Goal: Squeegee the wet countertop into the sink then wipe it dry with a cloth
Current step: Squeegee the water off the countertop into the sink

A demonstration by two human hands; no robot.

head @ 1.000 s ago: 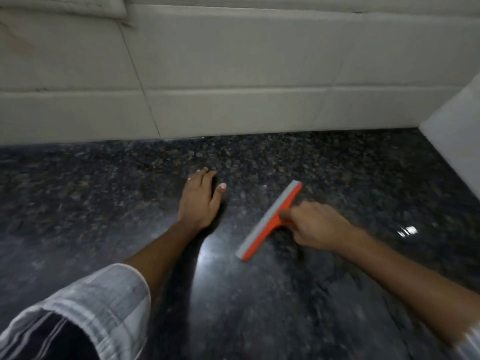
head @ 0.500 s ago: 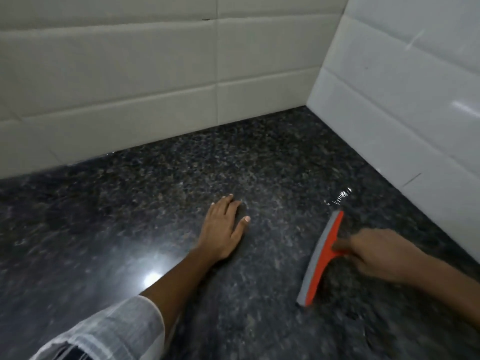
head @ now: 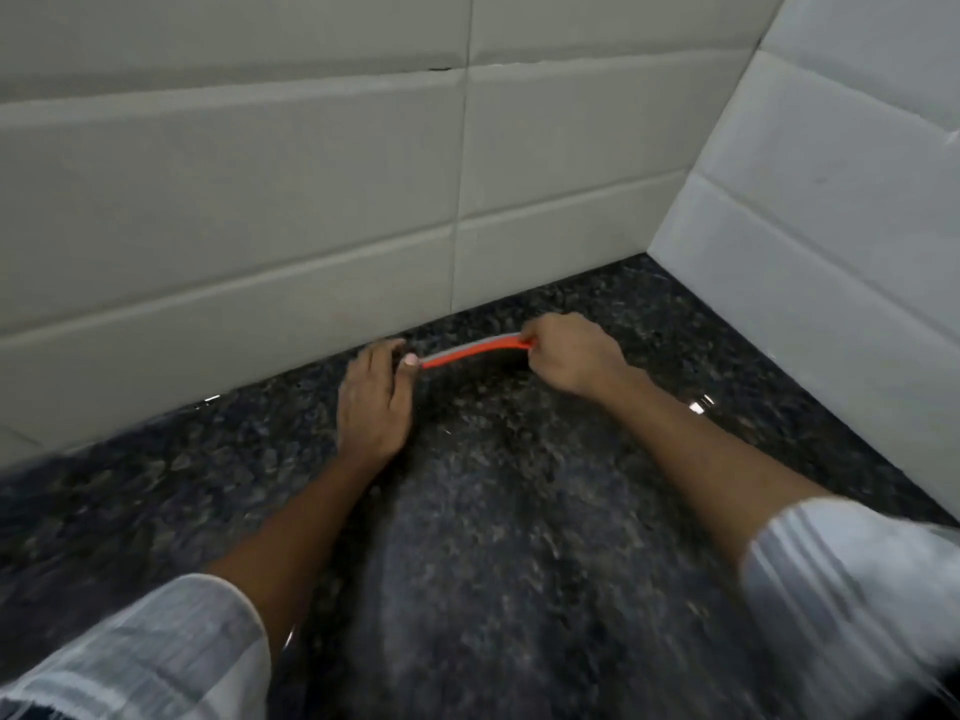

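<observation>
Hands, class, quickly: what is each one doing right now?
Left hand: open, resting flat on the dark speckled granite countertop.
Right hand: closed, gripping the orange-and-grey squeegee.

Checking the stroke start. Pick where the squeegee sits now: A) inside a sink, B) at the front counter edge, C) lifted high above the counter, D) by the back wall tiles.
D: the orange squeegee, gripped by the right hand, lies along the foot of the back wall tiles.

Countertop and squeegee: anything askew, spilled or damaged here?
Nothing stands out. The right hand grips the squeegee near the back wall; the left hand rests flat on the countertop. No damage is visible.
</observation>
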